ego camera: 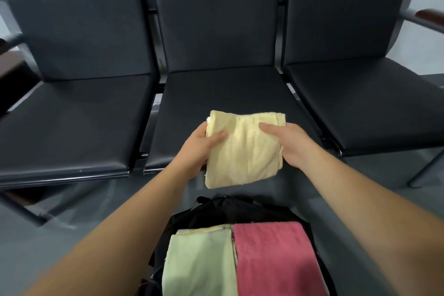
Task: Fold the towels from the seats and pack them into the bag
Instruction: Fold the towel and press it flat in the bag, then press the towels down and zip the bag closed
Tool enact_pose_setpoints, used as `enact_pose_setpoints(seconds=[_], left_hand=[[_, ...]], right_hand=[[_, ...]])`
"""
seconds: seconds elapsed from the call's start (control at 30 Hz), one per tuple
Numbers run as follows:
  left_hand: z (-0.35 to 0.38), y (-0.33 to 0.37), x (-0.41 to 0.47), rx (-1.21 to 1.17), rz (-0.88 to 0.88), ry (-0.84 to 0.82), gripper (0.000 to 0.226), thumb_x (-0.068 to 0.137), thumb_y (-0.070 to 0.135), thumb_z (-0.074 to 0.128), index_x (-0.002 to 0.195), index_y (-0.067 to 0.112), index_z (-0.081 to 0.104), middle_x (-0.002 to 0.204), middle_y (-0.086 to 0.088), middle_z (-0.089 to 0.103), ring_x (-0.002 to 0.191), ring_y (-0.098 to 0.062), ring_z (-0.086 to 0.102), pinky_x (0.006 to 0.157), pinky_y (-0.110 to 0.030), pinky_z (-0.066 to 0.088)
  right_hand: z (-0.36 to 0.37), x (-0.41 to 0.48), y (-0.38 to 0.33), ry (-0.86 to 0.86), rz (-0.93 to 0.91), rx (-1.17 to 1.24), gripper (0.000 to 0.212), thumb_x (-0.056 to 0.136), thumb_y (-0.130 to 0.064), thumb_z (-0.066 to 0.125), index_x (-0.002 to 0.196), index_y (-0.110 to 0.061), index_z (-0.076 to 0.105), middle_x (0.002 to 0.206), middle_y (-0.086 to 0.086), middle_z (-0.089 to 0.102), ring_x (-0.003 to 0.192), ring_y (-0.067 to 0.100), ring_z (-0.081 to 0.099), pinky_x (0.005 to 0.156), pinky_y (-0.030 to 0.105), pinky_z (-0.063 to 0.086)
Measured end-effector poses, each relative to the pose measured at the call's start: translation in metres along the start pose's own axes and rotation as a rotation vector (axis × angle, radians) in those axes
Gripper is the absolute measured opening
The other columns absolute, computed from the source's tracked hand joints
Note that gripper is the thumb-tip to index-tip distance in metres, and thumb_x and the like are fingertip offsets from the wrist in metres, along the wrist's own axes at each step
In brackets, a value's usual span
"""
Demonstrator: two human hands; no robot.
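Observation:
A folded pale yellow towel (245, 151) hangs in the air over the front edge of the middle seat (228, 89). My left hand (200, 149) grips its left side, thumb on top. My right hand (292, 144) grips its right side. Below, an open black bag (230, 209) stands on the floor. Inside it lie a folded light green towel (199, 264) on the left and a folded pink towel (276, 259) on the right. The edge of another pale towel (204, 229) peeks out behind the green one.
A row of three black padded seats spans the view, the left seat (72, 122) and right seat (365, 103) flanking the middle one. A wooden armrest (430, 15) juts out at far right. Grey floor (72, 223) surrounds the bag.

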State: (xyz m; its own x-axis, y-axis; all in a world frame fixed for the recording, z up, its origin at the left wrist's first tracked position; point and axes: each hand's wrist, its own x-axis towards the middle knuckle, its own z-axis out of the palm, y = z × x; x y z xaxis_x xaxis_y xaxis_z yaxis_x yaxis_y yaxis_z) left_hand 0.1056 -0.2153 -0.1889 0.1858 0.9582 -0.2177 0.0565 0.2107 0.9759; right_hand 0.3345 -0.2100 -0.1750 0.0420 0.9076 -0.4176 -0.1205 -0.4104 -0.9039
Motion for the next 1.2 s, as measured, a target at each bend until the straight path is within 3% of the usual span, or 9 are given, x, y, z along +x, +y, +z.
enact_pose_setpoints(seconds=[0.13,0.33,0.43,0.57,0.7,0.83,0.97,1.03,1.2], left_hand=[[0.007,-0.006,-0.027,-0.058,-0.063,-0.005,0.038,0.094,0.028,0.069,0.128,0.018,0.057,0.119,0.0,0.072,0.106,-0.023,0.072,0.095,-0.051,0.056],[0.049,-0.019,-0.076,-0.104,-0.335,-0.111,0.025,0.098,0.015,0.063,0.116,-0.001,0.068,0.106,-0.01,0.077,0.097,-0.026,0.074,0.08,-0.04,0.06],[0.074,-0.05,-0.089,-0.043,-0.414,-0.074,0.025,0.095,0.005,0.063,0.118,-0.005,0.065,0.112,-0.018,0.073,0.103,-0.033,0.071,0.088,-0.049,0.058],[0.096,-0.103,-0.106,0.1,-0.499,-0.062,0.029,0.094,0.005,0.063,0.123,0.002,0.059,0.119,-0.018,0.068,0.101,-0.034,0.069,0.088,-0.054,0.057],[0.102,-0.146,-0.122,0.232,-0.514,-0.033,0.027,0.097,0.011,0.059,0.122,0.014,0.049,0.124,-0.014,0.063,0.097,-0.029,0.064,0.069,-0.04,0.057],[0.098,-0.156,-0.119,0.2,-0.411,0.041,0.016,0.098,0.016,0.055,0.113,0.018,0.053,0.112,-0.012,0.065,0.088,-0.026,0.063,0.064,-0.034,0.053],[0.091,-0.157,-0.113,0.12,-0.413,0.089,0.027,0.097,0.015,0.057,0.12,0.027,0.053,0.113,-0.008,0.068,0.102,-0.029,0.069,0.079,-0.046,0.06],[0.09,-0.163,-0.112,0.186,-0.499,0.056,0.036,0.094,0.014,0.063,0.126,0.021,0.047,0.116,-0.01,0.065,0.103,-0.03,0.068,0.076,-0.042,0.061],[0.092,-0.171,-0.101,0.308,-0.534,0.047,0.029,0.091,0.009,0.067,0.113,0.011,0.049,0.118,-0.012,0.062,0.107,-0.029,0.065,0.086,-0.047,0.06]], right_hand=[[-0.021,-0.037,0.01,-0.077,-0.065,0.068,0.031,0.094,-0.021,0.071,0.122,-0.007,0.068,0.115,0.009,0.076,0.107,0.025,0.073,0.095,0.043,0.056],[-0.051,-0.082,0.068,0.068,0.043,0.023,0.022,0.096,-0.021,0.069,0.112,-0.005,0.07,0.104,0.013,0.077,0.093,0.027,0.076,0.075,0.038,0.059],[-0.073,-0.093,0.099,0.151,0.152,-0.096,0.026,0.094,-0.018,0.072,0.113,0.0,0.069,0.102,0.016,0.076,0.09,0.028,0.075,0.07,0.035,0.058],[-0.09,-0.092,0.134,0.156,0.321,-0.276,0.037,0.09,-0.012,0.076,0.119,0.007,0.062,0.109,0.021,0.071,0.093,0.033,0.071,0.072,0.038,0.058],[-0.083,-0.088,0.166,0.15,0.394,-0.352,0.037,0.091,-0.008,0.074,0.122,0.008,0.061,0.116,0.024,0.069,0.105,0.037,0.069,0.091,0.048,0.057],[-0.084,-0.079,0.184,0.16,0.331,-0.315,0.035,0.086,-0.001,0.075,0.119,-0.001,0.063,0.111,0.019,0.072,0.099,0.036,0.071,0.092,0.055,0.057],[-0.089,-0.079,0.189,0.169,0.324,-0.317,0.028,0.089,0.008,0.067,0.109,-0.012,0.064,0.108,0.015,0.072,0.099,0.035,0.072,0.091,0.055,0.057],[-0.091,-0.078,0.195,0.176,0.331,-0.372,0.028,0.088,0.004,0.07,0.109,-0.012,0.063,0.108,0.014,0.071,0.1,0.034,0.071,0.092,0.053,0.057],[-0.076,-0.081,0.199,0.249,0.289,-0.761,0.036,0.086,-0.001,0.057,0.123,-0.001,0.053,0.117,0.015,0.064,0.095,0.028,0.064,0.075,0.035,0.054]])
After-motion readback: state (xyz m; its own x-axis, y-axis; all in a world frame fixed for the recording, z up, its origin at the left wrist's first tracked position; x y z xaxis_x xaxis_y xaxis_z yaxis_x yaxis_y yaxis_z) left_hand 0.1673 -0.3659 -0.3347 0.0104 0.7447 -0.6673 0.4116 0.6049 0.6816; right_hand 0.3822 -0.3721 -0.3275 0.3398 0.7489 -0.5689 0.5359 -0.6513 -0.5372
